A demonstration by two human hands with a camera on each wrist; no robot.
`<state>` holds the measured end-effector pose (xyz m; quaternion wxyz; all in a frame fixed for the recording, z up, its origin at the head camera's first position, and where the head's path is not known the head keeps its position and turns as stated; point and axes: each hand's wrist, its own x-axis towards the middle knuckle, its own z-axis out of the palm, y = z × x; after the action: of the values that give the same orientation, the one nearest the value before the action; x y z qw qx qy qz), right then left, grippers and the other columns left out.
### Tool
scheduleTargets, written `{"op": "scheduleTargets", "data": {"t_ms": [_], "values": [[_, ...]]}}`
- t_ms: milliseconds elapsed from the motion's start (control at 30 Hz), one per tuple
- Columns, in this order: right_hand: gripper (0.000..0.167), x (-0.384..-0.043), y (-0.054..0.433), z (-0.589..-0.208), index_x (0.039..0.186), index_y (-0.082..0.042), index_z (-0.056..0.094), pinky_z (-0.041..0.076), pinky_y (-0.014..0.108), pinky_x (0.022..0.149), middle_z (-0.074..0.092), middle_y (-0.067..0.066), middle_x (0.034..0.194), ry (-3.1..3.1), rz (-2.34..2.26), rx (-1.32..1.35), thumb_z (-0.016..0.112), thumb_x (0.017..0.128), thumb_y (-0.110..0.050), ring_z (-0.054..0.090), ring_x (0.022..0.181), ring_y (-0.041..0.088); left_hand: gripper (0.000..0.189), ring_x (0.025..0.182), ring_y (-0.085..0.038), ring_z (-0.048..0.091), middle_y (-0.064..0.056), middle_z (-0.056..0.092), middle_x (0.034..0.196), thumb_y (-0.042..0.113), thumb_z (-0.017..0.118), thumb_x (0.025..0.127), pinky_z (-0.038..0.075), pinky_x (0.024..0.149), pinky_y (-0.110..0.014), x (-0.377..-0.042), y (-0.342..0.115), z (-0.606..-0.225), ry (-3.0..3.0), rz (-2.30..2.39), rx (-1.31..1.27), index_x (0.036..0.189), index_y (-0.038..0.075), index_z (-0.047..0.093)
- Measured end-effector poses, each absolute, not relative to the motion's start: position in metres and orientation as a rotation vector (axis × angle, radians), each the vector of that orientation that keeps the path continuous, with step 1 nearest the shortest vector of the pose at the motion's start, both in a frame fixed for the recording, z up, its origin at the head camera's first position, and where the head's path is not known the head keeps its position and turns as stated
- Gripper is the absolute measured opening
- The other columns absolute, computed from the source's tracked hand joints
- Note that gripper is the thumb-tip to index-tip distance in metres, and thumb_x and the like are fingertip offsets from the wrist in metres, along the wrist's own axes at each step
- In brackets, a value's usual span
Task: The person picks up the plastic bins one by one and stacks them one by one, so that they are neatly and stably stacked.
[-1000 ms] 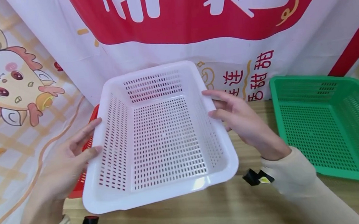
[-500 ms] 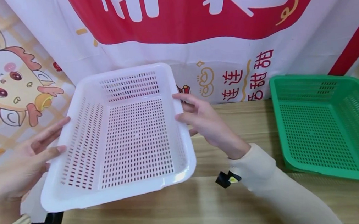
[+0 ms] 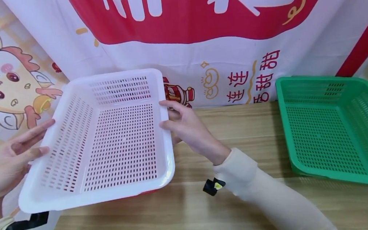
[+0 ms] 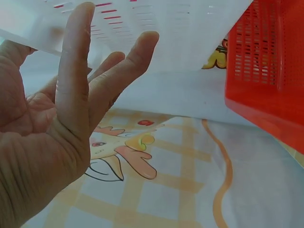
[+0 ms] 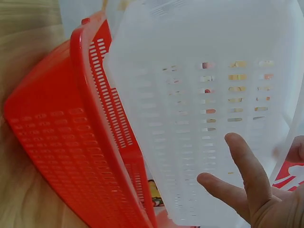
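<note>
A white perforated plastic basket [image 3: 121, 146] is held tilted at the left of the head view. My left hand [image 3: 9, 161] grips its left rim, with the thumb and a finger at the edge; in the left wrist view the fingers [image 4: 73, 57] spread beneath it. On the opposite rim is my right hand [image 3: 191, 129], its fingers [image 5: 247, 161] against the outer side wall. Below the white basket stands a red basket [image 5: 61, 142], almost wholly hidden from the head view. The right wrist view shows the white basket's lower part over the red one's opening.
A green perforated basket [image 3: 323, 135] stands on the wooden table [image 3: 212, 214] at the right. Behind the table hangs a white and red printed cloth [image 3: 192, 56]. A cartoon-patterned cloth [image 3: 8, 94] lies along the left side.
Both hands have carried the white basket leftward from the middle, over the red basket. The red basket's visible left part has become covered in the head view. The green basket has not moved.
</note>
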<state>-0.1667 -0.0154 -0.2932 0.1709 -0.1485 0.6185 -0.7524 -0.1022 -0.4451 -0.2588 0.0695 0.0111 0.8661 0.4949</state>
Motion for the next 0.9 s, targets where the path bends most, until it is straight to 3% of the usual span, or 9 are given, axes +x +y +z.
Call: {"op": "scheduleTargets", "data": {"t_ms": [433,700,900], "values": [[0.065,-0.173,-0.035,-0.310,0.162,-0.011,0.039,0.068,0.044,0.074,0.050,0.014,0.163,1.766,-2.112,-0.376,0.061,0.101,0.001,0.065,0.130,0.046,0.064,0.098,-0.012,0.078,0.017,0.074,0.129,-0.005,0.048,0.108,0.067,0.066,-0.037,-0.115,-0.461,-0.275,2.310,1.811,0.161,0.161,0.031,0.045],[0.067,-0.177,-0.040,-0.325,0.162,-0.017,0.042,0.067,0.039,0.074,0.054,0.009,0.160,1.839,-2.026,-0.282,0.064,0.100,0.000,0.072,0.121,0.037,0.067,0.101,-0.015,0.079,0.019,0.072,0.133,-0.007,0.048,0.107,0.067,0.069,-0.043,-0.127,-0.467,-0.297,2.248,1.722,0.143,0.161,0.033,0.044],[0.068,-0.179,-0.043,-0.333,0.162,-0.018,0.041,0.067,0.039,0.074,0.054,0.010,0.160,1.827,-2.015,-0.267,0.064,0.101,0.000,0.070,0.123,0.042,0.070,0.106,-0.015,0.078,0.018,0.071,0.136,-0.009,0.047,0.107,0.067,0.072,-0.045,-0.134,-0.470,-0.309,2.170,1.757,0.128,0.163,0.032,0.041]]}}
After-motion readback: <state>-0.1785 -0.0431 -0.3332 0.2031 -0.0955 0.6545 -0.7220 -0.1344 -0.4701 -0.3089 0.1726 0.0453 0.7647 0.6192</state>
